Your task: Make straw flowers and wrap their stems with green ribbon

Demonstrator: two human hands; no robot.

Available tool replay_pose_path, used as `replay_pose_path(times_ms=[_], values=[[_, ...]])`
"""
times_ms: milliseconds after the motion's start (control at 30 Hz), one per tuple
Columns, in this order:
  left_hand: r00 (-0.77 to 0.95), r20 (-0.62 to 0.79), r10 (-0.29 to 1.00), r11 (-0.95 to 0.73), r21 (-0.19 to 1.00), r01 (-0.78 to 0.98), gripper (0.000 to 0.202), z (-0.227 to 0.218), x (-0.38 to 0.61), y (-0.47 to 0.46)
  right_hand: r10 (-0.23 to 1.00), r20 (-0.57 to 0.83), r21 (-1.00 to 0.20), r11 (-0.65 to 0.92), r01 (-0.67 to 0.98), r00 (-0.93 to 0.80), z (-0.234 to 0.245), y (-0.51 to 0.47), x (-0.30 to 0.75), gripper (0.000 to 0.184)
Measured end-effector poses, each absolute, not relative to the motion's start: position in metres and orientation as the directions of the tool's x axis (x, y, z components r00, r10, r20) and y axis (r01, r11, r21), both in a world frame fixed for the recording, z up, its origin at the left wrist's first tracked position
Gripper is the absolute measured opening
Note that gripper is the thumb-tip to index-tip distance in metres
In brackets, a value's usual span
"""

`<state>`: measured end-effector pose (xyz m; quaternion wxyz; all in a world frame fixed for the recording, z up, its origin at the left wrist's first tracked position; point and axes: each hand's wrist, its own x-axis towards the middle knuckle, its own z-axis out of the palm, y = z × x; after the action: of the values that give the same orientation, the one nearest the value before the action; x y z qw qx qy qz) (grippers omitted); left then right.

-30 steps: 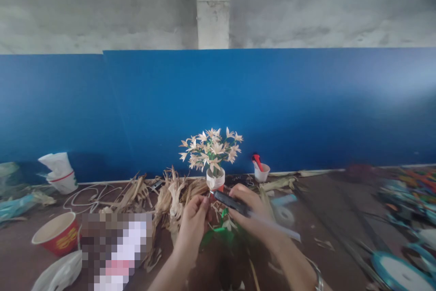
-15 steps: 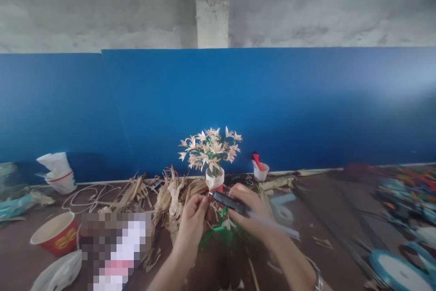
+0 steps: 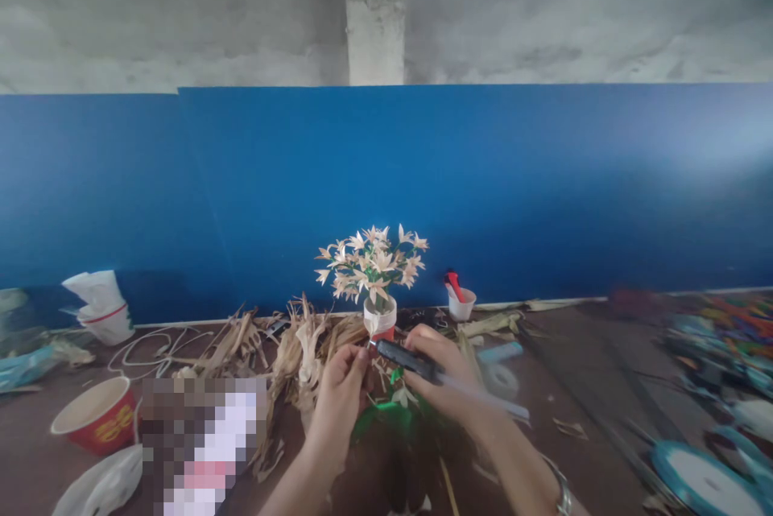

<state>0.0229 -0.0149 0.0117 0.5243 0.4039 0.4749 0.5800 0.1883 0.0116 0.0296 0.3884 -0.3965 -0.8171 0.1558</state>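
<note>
Near the middle of the brown table [image 3: 535, 464], a small pale flower [image 3: 374, 334] is pinched between the thumb and forefinger of the left hand [image 3: 341, 387], just in front of a white and orange pot [image 3: 380, 315]. The other fingers of that hand are folded in toward the palm. By the right hand [image 3: 444, 371] a black glue gun [image 3: 406, 359] is gripped, its body wrapped by the fingers and its metal tip pointed at the left fingertips. Whether the flower is touched by the tip cannot be told, and the lower fingers of the right hand are partly hidden. From the back of the gun a clear stick [image 3: 489, 400] is seen to slant out along the right forearm. A metal bracelet [image 3: 564, 495] is worn on the right wrist.

The pot is filled with a bunch of cream flowers [image 3: 378, 262] on green stems. Below the hands, a loose blossom [image 3: 403, 397] is seen beside a shiny green patch. Dry husks [image 3: 302, 359] are heaped to the left of the pot. To its right, something red is held in a small white cup [image 3: 461, 307], and a roll of tape [image 3: 501, 381] is laid nearer the right arm. Farther left, a red paper bowl [image 3: 109, 426] and a white cable [image 3: 142, 348] are seen; at the far right, a blue-rimmed spool [image 3: 713, 480]. Behind everything, the table is backed by a blue panel [image 3: 362, 162].
</note>
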Motion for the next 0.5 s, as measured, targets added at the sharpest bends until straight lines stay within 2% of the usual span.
replay_pose_path(times_ms=[333, 500], values=[[-0.116, -0.038, 0.993, 0.009, 0.970, -0.243, 0.044, 0.0080, 0.0226, -0.0112, 0.770, 0.523, -0.566, 0.634, 0.527, -0.365, 0.0290, 0.0128, 0.1884, 0.016], [-0.105, -0.033, 0.994, 0.009, 0.974, -0.227, 0.045, 0.0077, 0.0218, -0.0113, 0.791, 0.486, -0.573, 0.610, 0.547, -0.373, 0.0323, 0.0105, 0.1873, 0.015]])
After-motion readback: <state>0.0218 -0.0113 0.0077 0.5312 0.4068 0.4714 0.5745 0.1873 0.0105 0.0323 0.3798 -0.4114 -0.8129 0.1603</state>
